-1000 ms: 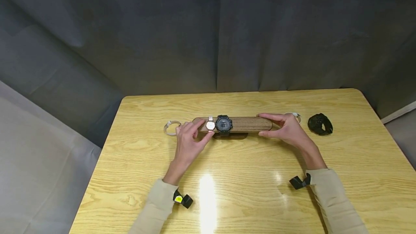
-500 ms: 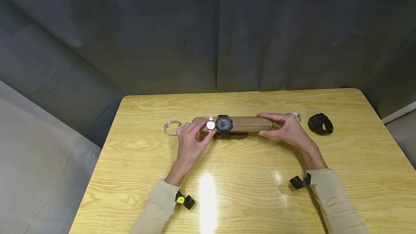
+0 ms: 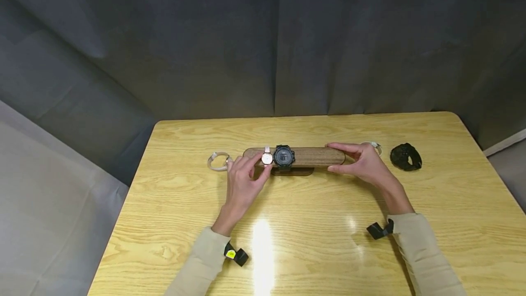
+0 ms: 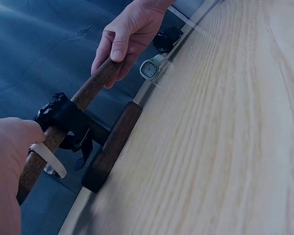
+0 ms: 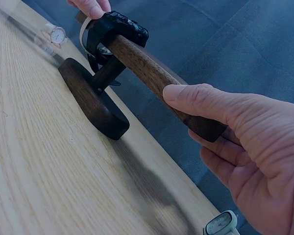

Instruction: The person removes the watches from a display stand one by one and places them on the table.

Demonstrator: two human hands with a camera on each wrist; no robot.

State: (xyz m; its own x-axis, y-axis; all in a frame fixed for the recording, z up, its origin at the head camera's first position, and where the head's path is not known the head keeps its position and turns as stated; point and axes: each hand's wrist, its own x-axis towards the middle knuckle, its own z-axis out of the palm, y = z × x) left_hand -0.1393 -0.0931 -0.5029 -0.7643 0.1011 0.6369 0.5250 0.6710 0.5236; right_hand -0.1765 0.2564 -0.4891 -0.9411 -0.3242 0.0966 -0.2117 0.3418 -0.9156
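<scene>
A dark wooden watch stand (image 3: 314, 157) with a flat foot (image 5: 95, 100) stands near the back of the table. On its bar sit a white-strapped watch (image 3: 267, 158) with a pale round dial and, right beside it, a chunky black watch (image 3: 284, 156). My left hand (image 3: 244, 182) pinches the white-strapped watch between thumb and finger, toward the bar's left end. The bar's right end is gripped by my right hand (image 3: 361, 164), thumb in front and fingers behind. In the left wrist view the white strap (image 4: 49, 159) loops below the bar.
Left of the stand lies another light-strapped watch (image 3: 218, 161), partly behind my left hand. A white watch (image 5: 220, 224) lies behind my right hand, and a black watch (image 3: 405, 157) farther right. A dark curtain (image 3: 271, 44) hangs behind the table (image 3: 312, 241).
My left hand has shifted slightly to the right, still at the white-strapped watch. The right hand keeps its hold on the bar's end, and the stand is almost unmoved.
</scene>
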